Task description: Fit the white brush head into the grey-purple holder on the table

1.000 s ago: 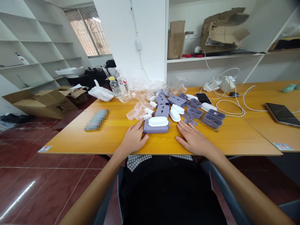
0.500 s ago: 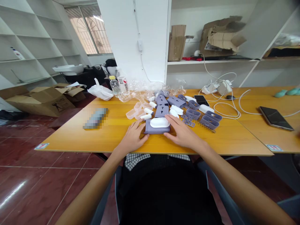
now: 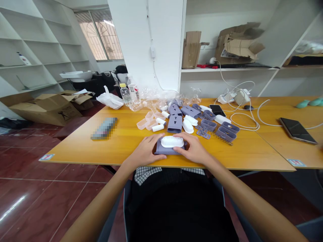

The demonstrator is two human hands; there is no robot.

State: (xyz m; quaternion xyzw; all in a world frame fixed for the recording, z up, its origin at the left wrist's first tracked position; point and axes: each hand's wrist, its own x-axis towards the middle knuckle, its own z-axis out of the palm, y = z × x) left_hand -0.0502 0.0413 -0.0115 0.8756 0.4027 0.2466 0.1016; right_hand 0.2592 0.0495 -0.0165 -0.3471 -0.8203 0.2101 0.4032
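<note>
The left hand (image 3: 144,151) and the right hand (image 3: 193,151) held a purple-gray plastic block (image 3: 161,151) from both sides. Both hands were curved over it, not pinching, and the fingers (image 3: 154,138) pressed down on its top. The block sat near the front edge of the yellow wood table (image 3: 75,148). A white oval piece (image 3: 172,142) lay on top, between the hands.

Just past the hands lay a purple cover (image 3: 174,123), white rollers (image 3: 158,127) and see-through pink trays (image 3: 145,121). Farther back stood a water bottle (image 3: 125,94) with a yellow cap. Its label (image 3: 133,91) had writing too small to read. A red and white sticker (image 3: 46,157) on the table corner was too small to read too.
</note>
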